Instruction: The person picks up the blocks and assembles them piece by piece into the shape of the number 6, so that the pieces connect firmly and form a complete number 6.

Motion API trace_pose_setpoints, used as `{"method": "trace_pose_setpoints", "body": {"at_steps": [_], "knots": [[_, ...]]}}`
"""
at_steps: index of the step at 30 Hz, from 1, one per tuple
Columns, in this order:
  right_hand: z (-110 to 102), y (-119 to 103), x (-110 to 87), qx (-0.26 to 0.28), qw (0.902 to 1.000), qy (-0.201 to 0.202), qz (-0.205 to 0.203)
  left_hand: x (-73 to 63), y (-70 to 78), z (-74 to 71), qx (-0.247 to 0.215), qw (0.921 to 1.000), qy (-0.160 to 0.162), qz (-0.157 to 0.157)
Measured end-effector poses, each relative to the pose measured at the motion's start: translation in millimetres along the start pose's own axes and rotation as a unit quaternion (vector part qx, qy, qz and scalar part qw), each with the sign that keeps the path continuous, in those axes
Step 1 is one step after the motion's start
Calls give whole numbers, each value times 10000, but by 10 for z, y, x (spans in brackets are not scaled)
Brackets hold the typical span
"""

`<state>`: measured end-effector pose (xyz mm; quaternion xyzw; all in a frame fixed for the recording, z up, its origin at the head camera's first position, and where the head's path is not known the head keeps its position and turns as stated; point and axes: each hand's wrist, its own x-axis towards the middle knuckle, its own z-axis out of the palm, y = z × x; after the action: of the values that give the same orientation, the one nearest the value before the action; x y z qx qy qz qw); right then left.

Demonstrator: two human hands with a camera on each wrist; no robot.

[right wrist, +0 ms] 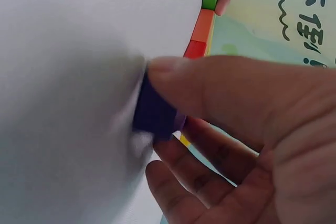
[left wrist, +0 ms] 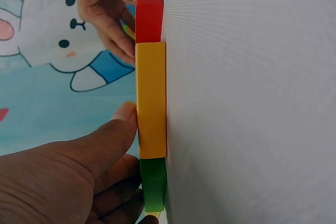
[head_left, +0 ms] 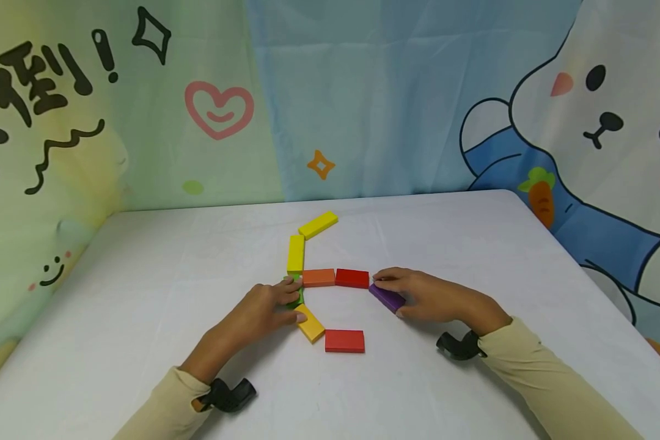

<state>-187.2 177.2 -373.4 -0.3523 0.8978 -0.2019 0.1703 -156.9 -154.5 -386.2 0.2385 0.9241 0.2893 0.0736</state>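
My left hand (head_left: 266, 307) rests over the green block (left wrist: 153, 184), with fingertips on it and the thumb on the amber block (head_left: 311, 326). The green block is partly hidden under those fingers in the head view. At the right end of the middle row, my right hand (head_left: 431, 296) pinches a purple block (head_left: 387, 297) between thumb and fingers. The purple block is set at a slant, one corner right by the end of a red block (head_left: 352, 278). Left of that red block, an orange block (head_left: 318, 278) joins it to the green one.
Two yellow blocks, one upright (head_left: 296, 254) in the head view and one slanted (head_left: 318, 225), run on from the green block toward the back. Another red block (head_left: 344, 341) meets the amber block at the front. A white cloth (head_left: 445, 238) covers the table; a printed curtain (head_left: 363, 91) hangs behind.
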Motion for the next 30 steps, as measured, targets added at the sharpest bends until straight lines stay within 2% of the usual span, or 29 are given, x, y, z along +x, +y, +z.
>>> {"method": "trace_pose_setpoints", "body": {"at_steps": [5, 16, 25, 30], "knots": [[1, -16, -22, 59, 9997, 148, 185, 0, 9, 0, -97, 9999, -31, -33], [43, -37, -21, 150, 9980, 516, 325, -3, 7, 2, -18, 10000, 0, -57], [97, -151, 9, -25, 9947, 956, 366, -3, 6, 3, -8, 10000, -12, -93], [132, -211, 24, -72, 9934, 1029, 509, 1, 8, 2, -18, 9999, -15, -101]]}}
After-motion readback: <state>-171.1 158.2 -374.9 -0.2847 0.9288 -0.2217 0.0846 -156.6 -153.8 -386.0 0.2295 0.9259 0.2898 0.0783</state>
